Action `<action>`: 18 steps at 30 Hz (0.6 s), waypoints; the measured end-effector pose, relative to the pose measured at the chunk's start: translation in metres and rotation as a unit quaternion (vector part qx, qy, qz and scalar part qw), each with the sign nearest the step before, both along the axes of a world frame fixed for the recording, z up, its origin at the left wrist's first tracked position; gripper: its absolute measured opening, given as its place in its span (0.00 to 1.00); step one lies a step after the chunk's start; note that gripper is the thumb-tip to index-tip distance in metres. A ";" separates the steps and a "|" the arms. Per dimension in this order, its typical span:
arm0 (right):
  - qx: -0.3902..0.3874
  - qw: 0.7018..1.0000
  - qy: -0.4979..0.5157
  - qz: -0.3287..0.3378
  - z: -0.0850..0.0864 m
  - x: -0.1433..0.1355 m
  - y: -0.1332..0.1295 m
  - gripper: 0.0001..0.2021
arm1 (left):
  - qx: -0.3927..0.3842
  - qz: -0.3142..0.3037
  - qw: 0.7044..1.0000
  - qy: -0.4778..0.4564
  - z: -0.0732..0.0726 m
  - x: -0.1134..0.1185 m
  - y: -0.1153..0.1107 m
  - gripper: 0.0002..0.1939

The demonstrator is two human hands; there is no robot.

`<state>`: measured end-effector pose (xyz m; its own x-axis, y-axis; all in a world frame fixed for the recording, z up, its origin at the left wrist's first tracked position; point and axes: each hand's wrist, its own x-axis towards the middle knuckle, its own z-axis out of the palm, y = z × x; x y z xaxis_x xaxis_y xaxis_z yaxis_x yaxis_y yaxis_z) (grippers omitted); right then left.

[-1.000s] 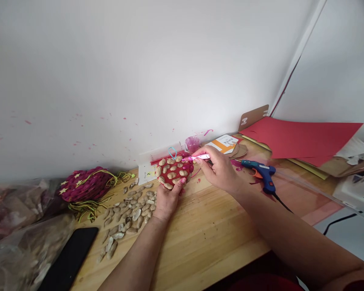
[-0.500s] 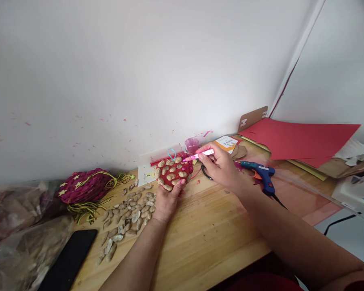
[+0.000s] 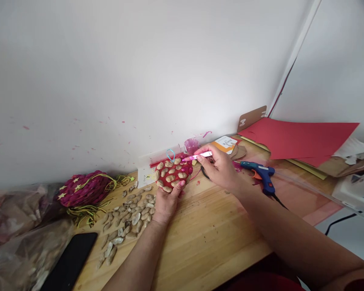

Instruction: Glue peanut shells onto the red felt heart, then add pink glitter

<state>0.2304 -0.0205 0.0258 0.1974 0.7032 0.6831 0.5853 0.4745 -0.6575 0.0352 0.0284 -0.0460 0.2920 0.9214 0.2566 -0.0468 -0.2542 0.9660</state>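
Note:
My left hand [image 3: 166,202] is closed round the lower edge of a red peanut-shell ornament [image 3: 172,171], its thumb on the front face. Rows of peanut shells cover the red face, and a light blue loop [image 3: 170,154] stands up from its top. Some shells at its upper right are coloured pink. Between the fingers of my right hand [image 3: 220,167] is a slim paintbrush [image 3: 203,154] with a white handle and a pink-stained front end. The brush tip meets the ornament's upper right part. Behind it sits a small clear cup [image 3: 191,145] stained pink inside.
Loose peanut shells [image 3: 136,218] spread over the wooden table [image 3: 200,242]. At left lie a purple star-dotted ornament [image 3: 85,188], plastic bags [image 3: 27,246] and a black phone [image 3: 71,258]. A blue glue gun [image 3: 262,174] and red paper [image 3: 300,137] are at right.
The brush tip has shifted slightly left and up along the ornament's upper right part. Both hands keep their hold, and pink shows on more of the shells there.

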 end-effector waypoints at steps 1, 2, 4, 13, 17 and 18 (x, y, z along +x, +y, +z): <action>-0.002 1.000 0.003 -0.005 0.000 0.000 0.000 0.05 | -0.005 0.001 1.000 -0.001 0.000 0.000 0.000 0.24; -0.006 1.000 0.010 -0.006 0.000 0.001 0.000 0.05 | -0.007 0.001 1.000 -0.001 0.000 0.000 0.000 0.24; -0.010 1.000 0.024 0.001 0.000 0.001 0.000 0.06 | 0.000 0.002 1.000 -0.003 0.000 0.000 0.000 0.24; -0.025 0.998 0.054 -0.001 -0.001 0.002 0.002 0.07 | -0.021 -0.006 0.999 -0.040 0.001 -0.001 0.000 0.23; -0.018 0.998 0.051 0.014 0.000 0.002 0.000 0.07 | -0.017 -0.014 0.999 -0.044 -0.001 -0.002 0.002 0.20; -0.010 0.999 0.038 0.009 0.001 0.002 -0.001 0.06 | -0.017 -0.014 0.999 -0.044 -0.001 -0.002 0.002 0.20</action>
